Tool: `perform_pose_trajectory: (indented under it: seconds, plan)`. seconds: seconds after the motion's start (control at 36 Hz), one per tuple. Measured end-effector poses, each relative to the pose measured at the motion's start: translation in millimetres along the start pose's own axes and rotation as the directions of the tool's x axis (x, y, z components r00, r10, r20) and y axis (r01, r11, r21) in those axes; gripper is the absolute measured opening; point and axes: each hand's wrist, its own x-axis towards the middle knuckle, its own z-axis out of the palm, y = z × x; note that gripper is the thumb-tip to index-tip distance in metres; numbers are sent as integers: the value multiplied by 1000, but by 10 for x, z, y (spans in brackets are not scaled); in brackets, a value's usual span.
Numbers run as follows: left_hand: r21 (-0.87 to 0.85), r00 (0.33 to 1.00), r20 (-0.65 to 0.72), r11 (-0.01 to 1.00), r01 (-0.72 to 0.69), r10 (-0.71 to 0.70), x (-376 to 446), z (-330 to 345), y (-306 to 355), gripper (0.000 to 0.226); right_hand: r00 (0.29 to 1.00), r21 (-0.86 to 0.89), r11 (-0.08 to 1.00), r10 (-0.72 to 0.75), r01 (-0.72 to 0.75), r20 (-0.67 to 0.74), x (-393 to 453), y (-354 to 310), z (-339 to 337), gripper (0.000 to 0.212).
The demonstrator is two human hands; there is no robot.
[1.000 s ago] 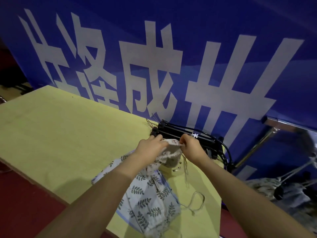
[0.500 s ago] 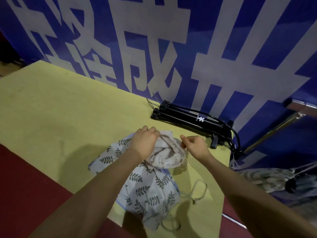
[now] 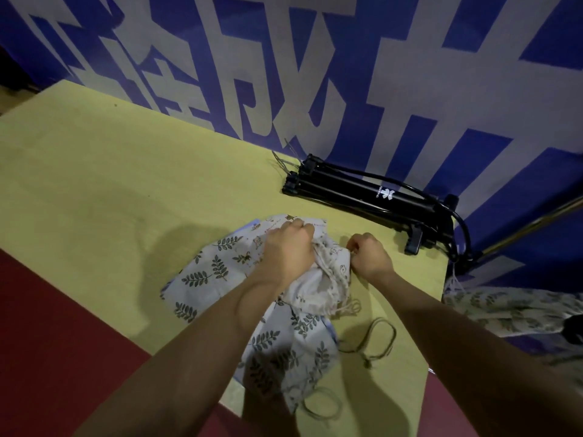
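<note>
A small cream drawstring cloth pouch is located on the near right part of the yellow-green tabletop, on top of a white leaf-printed cloth. Its gathered mouth is gripped by the left hand. Its right edge is pinched by the curled right hand. A black folded tripod is positioned far right, against the blue banner.

Left forearm and right forearm are seen bare throughout. Left hand and right hand are bare too.
</note>
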Motion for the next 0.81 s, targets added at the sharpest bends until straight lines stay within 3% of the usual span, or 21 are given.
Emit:
perform_pose_trajectory:
  seconds: [0.22,0.39,0.58,0.67,0.75,0.81]
  plan:
    - [-107,1000,-4,994,4,-5,-37,-63,49,25,992,221,975,20,7,-122,-95,16,-108,10]
    - [-271,1000,-16,963,-10,6,-59,-139,90,38,944,497,838,-61,226,-325,-355,-195,-401,7]
    - [-237,999,-38,971,18,-28,-111,-360,123,66,908,623,681,-156,384,-389,-672,-586,-709,7]
    - [-369,1000,-16,929,4,-10,-136,-448,88,66,916,539,747,-256,390,-309,-754,-659,-721,12]
    - [-466,999,-26,884,-39,31,-162,-546,59,63,909,162,911,-332,378,-251,-760,-656,-689,9]
    - [-494,999,-30,868,-41,30,-188,-627,63,60,895,-22,929,-362,370,-261,-777,-675,-697,3]
